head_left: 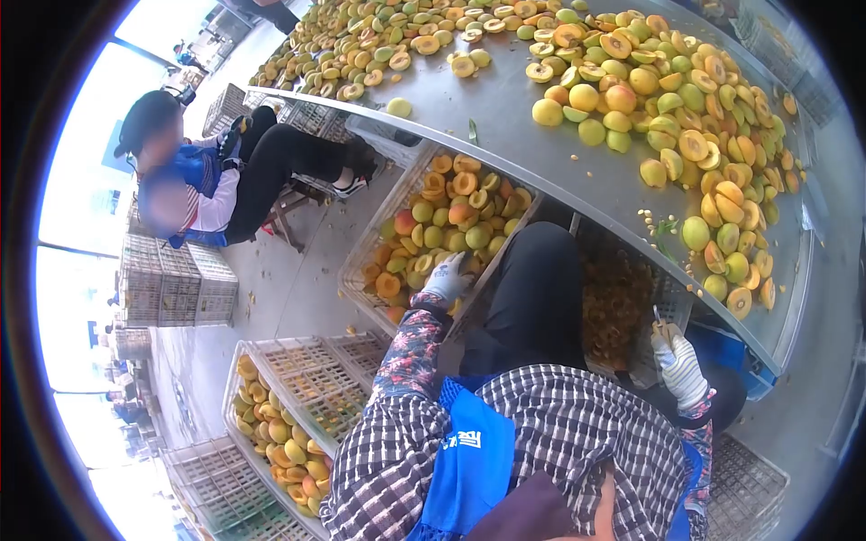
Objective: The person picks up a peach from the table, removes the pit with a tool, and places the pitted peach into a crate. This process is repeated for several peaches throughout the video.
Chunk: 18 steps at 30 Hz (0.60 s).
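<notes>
My left hand (448,278), in a pale stained glove, reaches over the near edge of a plastic crate (363,248) of halved apricots (442,216). Its fingers look stretched out over the fruit, and I see nothing held in them. On the other side of my legs, my right hand (681,368), in a striped glove, is closed around a small knife (658,315) whose metal tip points up. Most of its handle is hidden by the fingers. Below the table edge, close to that hand, a crate holds a dark brownish mass of pits or scraps (618,311).
The metal table (505,113) carries heaps of whole and halved apricots (667,90), with loose pits (663,225) near its edge. Stacked crates (298,379) with apricots stand at lower left. A co-worker (207,171) sits at left, beside more stacked crates (171,279).
</notes>
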Available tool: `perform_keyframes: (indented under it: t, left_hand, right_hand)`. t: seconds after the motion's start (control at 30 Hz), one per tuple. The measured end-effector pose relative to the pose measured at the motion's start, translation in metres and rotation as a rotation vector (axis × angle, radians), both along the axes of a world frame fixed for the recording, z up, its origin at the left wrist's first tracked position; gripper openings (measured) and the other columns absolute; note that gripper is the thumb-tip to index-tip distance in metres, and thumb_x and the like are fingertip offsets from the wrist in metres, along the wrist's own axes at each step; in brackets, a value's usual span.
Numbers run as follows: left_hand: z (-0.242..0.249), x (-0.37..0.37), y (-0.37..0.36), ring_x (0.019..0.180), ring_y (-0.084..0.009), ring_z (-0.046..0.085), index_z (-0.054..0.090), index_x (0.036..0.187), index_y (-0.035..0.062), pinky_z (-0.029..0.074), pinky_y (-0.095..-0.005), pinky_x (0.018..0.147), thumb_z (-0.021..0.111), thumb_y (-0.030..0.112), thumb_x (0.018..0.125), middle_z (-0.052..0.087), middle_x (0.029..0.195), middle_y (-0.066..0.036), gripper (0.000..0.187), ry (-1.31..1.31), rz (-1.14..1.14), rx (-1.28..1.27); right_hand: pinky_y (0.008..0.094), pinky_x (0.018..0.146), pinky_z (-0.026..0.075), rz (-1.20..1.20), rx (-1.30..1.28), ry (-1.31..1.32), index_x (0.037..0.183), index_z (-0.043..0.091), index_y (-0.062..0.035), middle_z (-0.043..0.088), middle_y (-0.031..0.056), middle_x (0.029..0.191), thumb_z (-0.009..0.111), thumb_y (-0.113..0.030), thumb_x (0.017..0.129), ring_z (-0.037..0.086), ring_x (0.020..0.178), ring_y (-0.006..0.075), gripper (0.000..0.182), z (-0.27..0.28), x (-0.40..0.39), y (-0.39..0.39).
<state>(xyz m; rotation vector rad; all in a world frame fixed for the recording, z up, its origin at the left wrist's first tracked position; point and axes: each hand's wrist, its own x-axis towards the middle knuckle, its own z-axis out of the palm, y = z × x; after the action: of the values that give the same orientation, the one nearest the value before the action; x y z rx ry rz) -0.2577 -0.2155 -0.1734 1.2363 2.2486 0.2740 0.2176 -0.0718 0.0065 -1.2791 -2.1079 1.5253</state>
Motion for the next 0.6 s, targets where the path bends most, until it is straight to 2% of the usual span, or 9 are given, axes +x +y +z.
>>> perform_keyframes:
  t: [0.03,0.07,0.13,0.27,0.33,0.4,0.47,0.5,0.6]
  left_hand:
    - [-0.011,-0.009,-0.004,0.132,-0.0329,0.044,0.044,0.142,0.0083,0.037,-0.0389,0.110,0.068,0.027,0.083,0.048,0.141,-0.018,0.066,-0.123,0.076,0.067]
    - [-0.022,-0.017,-0.007,0.119,-0.0284,0.058,0.052,0.138,0.0100,0.046,-0.0365,0.100,0.066,0.021,0.084,0.062,0.126,-0.017,0.057,-0.172,0.106,0.177]
    - [0.010,-0.015,0.002,0.096,-0.0226,0.069,0.063,0.126,0.0115,0.053,-0.0327,0.085,0.063,0.017,0.084,0.071,0.105,-0.013,0.042,-0.390,0.450,0.019]
    - [-0.005,-0.043,-0.003,0.080,-0.0172,0.068,0.073,0.109,0.0103,0.054,-0.0306,0.076,0.060,0.012,0.085,0.074,0.094,-0.008,0.027,-0.213,0.687,0.397]
    - [-0.005,-0.057,-0.007,0.082,-0.0148,0.068,0.072,0.111,0.0087,0.053,-0.0302,0.077,0.060,0.010,0.085,0.074,0.095,-0.007,0.028,-0.274,0.833,0.544]
    - [-0.001,-0.060,-0.009,0.088,-0.0208,0.069,0.071,0.109,0.0068,0.053,-0.0338,0.083,0.060,0.013,0.086,0.073,0.099,-0.011,0.026,-0.224,0.836,0.541]
    - [0.011,-0.054,-0.008,0.098,-0.0294,0.067,0.071,0.108,0.0082,0.051,-0.0384,0.089,0.059,0.019,0.087,0.070,0.104,-0.015,0.026,0.175,0.511,0.275]
    - [0.022,-0.042,-0.004,0.104,-0.0349,0.062,0.070,0.109,0.0111,0.048,-0.0414,0.093,0.058,0.023,0.087,0.068,0.107,-0.018,0.027,0.113,0.446,0.193]
    - [0.035,-0.003,0.008,0.108,-0.0339,0.060,0.068,0.114,0.0120,0.049,-0.0410,0.093,0.067,0.028,0.083,0.064,0.115,-0.018,0.035,-0.088,0.177,0.159]
  right_hand:
    - [0.0309,0.068,0.043,-0.026,-0.054,-0.011,0.107,0.057,-0.0020,0.052,0.0059,0.080,0.056,-0.034,0.099,0.047,0.072,0.0164,0.033,0.001,0.000,0.001]
    - [0.0303,0.068,0.042,-0.053,-0.108,-0.022,0.107,0.057,-0.0024,0.052,0.0049,0.081,0.056,-0.033,0.099,0.047,0.073,0.0152,0.032,0.001,0.000,0.001]
    - [0.0300,0.068,0.042,-0.065,-0.119,-0.030,0.107,0.057,-0.0027,0.052,0.0043,0.081,0.056,-0.033,0.099,0.047,0.073,0.0145,0.031,0.000,-0.002,0.002]
    - [0.0297,0.069,0.042,-0.093,-0.174,-0.045,0.107,0.057,-0.0030,0.053,0.0042,0.081,0.056,-0.032,0.099,0.047,0.075,0.0141,0.030,0.000,-0.005,0.004]
    - [0.0299,0.069,0.042,-0.076,-0.150,-0.056,0.108,0.057,-0.0030,0.053,0.0045,0.081,0.056,-0.032,0.099,0.047,0.074,0.0146,0.031,-0.004,-0.003,0.006]
    - [0.0301,0.068,0.042,-0.059,-0.128,-0.064,0.109,0.057,-0.0030,0.053,0.0049,0.080,0.056,-0.033,0.099,0.047,0.073,0.0150,0.031,-0.004,-0.003,0.007]
    - [0.0304,0.068,0.043,-0.042,-0.094,-0.080,0.108,0.058,-0.0025,0.053,0.0050,0.078,0.055,-0.035,0.099,0.047,0.072,0.0155,0.034,0.000,-0.006,0.008]
    - [0.0304,0.068,0.043,-0.051,-0.094,-0.079,0.108,0.058,-0.0025,0.053,0.0050,0.078,0.055,-0.035,0.099,0.047,0.072,0.0155,0.034,0.000,-0.008,0.008]
    - [0.0341,0.068,0.044,-0.029,0.034,-0.055,0.108,0.057,-0.0022,0.055,0.0083,0.077,0.054,-0.036,0.099,0.052,0.071,0.0214,0.035,0.005,-0.013,0.006]
